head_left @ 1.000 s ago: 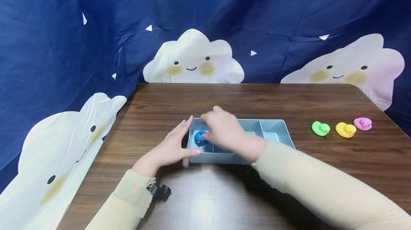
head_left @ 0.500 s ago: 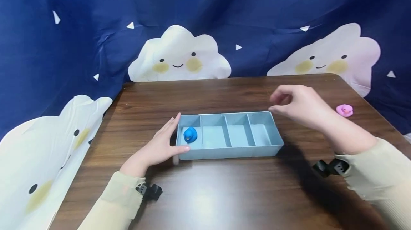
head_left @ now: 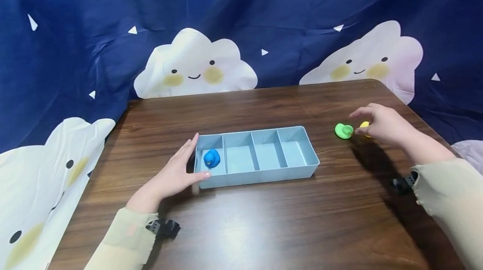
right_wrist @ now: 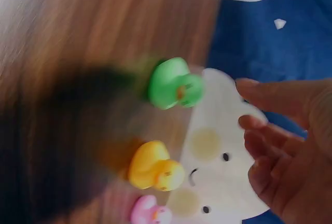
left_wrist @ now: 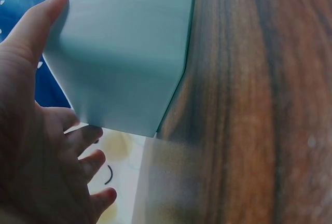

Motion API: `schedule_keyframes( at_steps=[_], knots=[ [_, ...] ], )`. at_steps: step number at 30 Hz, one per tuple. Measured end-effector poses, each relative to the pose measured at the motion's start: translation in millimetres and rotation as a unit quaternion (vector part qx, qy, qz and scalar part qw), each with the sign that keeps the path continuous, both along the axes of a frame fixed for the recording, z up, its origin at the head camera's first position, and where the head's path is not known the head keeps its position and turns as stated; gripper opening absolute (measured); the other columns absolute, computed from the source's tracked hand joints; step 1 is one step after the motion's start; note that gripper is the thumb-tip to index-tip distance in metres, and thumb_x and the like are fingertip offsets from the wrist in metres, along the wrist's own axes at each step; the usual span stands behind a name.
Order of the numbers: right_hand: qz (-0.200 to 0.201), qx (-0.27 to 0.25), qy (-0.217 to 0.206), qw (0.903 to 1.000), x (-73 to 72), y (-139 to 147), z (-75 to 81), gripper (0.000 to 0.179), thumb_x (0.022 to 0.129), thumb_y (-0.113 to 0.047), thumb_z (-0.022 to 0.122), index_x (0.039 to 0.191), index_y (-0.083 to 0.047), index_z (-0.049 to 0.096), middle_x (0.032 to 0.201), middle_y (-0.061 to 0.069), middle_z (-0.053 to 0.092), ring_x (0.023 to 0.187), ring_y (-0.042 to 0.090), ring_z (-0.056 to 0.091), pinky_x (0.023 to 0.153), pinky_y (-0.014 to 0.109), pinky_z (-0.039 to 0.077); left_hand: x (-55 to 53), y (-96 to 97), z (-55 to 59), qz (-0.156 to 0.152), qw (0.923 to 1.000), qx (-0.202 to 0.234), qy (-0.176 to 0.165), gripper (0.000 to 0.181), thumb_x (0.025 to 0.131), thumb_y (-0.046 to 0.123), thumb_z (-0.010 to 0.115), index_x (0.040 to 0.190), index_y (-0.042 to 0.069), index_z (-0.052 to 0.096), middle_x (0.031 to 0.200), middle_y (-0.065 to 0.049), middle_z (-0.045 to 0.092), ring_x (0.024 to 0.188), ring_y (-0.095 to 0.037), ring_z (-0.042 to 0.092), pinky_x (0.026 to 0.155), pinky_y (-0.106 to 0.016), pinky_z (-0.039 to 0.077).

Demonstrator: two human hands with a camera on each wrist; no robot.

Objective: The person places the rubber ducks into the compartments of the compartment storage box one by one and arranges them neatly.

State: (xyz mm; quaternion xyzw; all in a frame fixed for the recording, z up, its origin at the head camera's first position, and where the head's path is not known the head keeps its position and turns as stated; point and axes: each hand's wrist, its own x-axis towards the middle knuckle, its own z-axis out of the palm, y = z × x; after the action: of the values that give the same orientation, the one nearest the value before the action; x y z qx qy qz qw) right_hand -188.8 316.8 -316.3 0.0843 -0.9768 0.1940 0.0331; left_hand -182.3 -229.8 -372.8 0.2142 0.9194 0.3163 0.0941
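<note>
A pale blue box (head_left: 260, 176) with several compartments lies on the table, a blue toy duck (head_left: 212, 159) sitting in its leftmost compartment. My left hand (head_left: 170, 181) spans the box's left end, thumb on the front rim and straight fingers along the side toward the back corner. On the right, my right hand (head_left: 388, 125) hovers over a yellow toy duck (head_left: 364, 125), thumb and fingers apart with nothing between them. The hand partly hides that duck in the head view. Just left of its fingertips sits a green toy duck (head_left: 342, 131).
A pink toy duck (right_wrist: 144, 211) shows past the yellow one in the right wrist view; the hand hides it in the head view. The wooden table (head_left: 264, 228) ends at a dark blue curtain (head_left: 286, 14) printed with clouds.
My right hand has left the box and the blue duck, travelling right to the loose ducks. The left hand stays at the box's left end. The head view has swung right.
</note>
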Motion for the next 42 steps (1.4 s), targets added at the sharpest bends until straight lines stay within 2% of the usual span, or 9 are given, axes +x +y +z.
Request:
schedule_keyframes(
  at_steps=[3, 6, 11, 15, 24, 34, 42],
  knots=[
    [0.036, 0.011, -0.005, 0.9993, -8.4, 3.0, -12.6, 0.041, 0.076, 0.001, 0.079, 0.116, -0.001, 0.070, 0.112, 0.019, 0.059, 0.080, 0.026, 0.057, 0.070, 0.042, 0.045, 0.5, -0.9, 0.2, 0.000, 1.0000, 0.000, -0.001, 0.110, 0.081, 0.063, 0.071, 0.160, 0.032, 0.001, 0.164, -0.009, 0.011, 0.149, -0.030, 0.007, 0.112, -0.062, 0.016],
    [0.055, 0.015, -0.006, 0.9984, -14.0, 5.3, -21.9, 0.042, 0.074, 0.004, 0.079, 0.115, -0.001, 0.071, 0.111, 0.018, 0.060, 0.082, 0.026, 0.058, 0.071, 0.042, 0.046, 0.7, -1.3, 0.4, 0.000, 1.0000, -0.002, 0.000, 0.110, 0.081, 0.063, 0.071, 0.160, 0.032, 0.001, 0.164, -0.009, 0.012, 0.149, -0.030, 0.007, 0.112, -0.062, 0.016],
    [0.061, 0.009, -0.009, 0.9981, -17.6, 8.9, -33.0, 0.039, 0.075, 0.006, 0.079, 0.113, 0.000, 0.070, 0.104, 0.017, 0.062, 0.079, 0.026, 0.057, 0.069, 0.042, 0.046, 0.6, -1.3, 0.7, 0.002, 1.0000, -0.005, 0.000, 0.109, 0.081, 0.063, 0.071, 0.159, 0.033, 0.000, 0.164, -0.009, 0.012, 0.149, -0.030, 0.007, 0.112, -0.063, 0.016],
    [0.065, 0.003, 0.005, 0.9979, -18.0, 11.0, -39.9, 0.039, 0.073, 0.007, 0.080, 0.110, 0.000, 0.069, 0.099, 0.015, 0.064, 0.075, 0.024, 0.053, 0.065, 0.039, 0.044, 0.4, -1.5, 0.9, 0.001, 1.0000, -0.004, 0.000, 0.110, 0.081, 0.063, 0.071, 0.160, 0.030, 0.001, 0.164, -0.008, 0.012, 0.149, -0.030, 0.007, 0.112, -0.062, 0.016],
    [0.062, -0.008, 0.019, 0.9979, -18.0, 10.4, -44.7, 0.037, 0.073, 0.005, 0.081, 0.107, 0.001, 0.069, 0.091, 0.011, 0.065, 0.074, 0.025, 0.053, 0.064, 0.038, 0.042, -0.3, -1.1, 1.2, -0.002, 1.0000, -0.001, -0.003, 0.109, 0.082, 0.061, 0.071, 0.160, 0.031, 0.001, 0.164, -0.007, 0.011, 0.149, -0.029, 0.007, 0.112, -0.062, 0.016],
    [0.060, -0.012, 0.023, 0.9979, -24.9, 12.5, -54.3, 0.053, 0.069, -0.001, 0.088, 0.114, 0.009, 0.064, 0.107, 0.025, 0.060, 0.096, 0.037, 0.056, 0.081, 0.052, 0.043, -1.2, -0.2, 3.2, -0.003, 1.0000, -0.003, -0.005, 0.109, 0.082, 0.061, 0.071, 0.160, 0.030, 0.002, 0.164, -0.008, 0.011, 0.149, -0.029, 0.007, 0.113, -0.061, 0.016],
    [0.063, 0.002, 0.006, 0.9980, -31.7, 13.7, -59.9, 0.053, 0.070, -0.004, 0.087, 0.117, 0.009, 0.063, 0.105, 0.023, 0.063, 0.090, 0.033, 0.058, 0.078, 0.049, 0.044, -0.7, 0.3, 4.5, -0.004, 1.0000, -0.001, -0.003, 0.109, 0.082, 0.060, 0.072, 0.160, 0.026, 0.003, 0.164, -0.008, 0.012, 0.149, -0.029, 0.007, 0.113, -0.060, 0.016]
  ],
)
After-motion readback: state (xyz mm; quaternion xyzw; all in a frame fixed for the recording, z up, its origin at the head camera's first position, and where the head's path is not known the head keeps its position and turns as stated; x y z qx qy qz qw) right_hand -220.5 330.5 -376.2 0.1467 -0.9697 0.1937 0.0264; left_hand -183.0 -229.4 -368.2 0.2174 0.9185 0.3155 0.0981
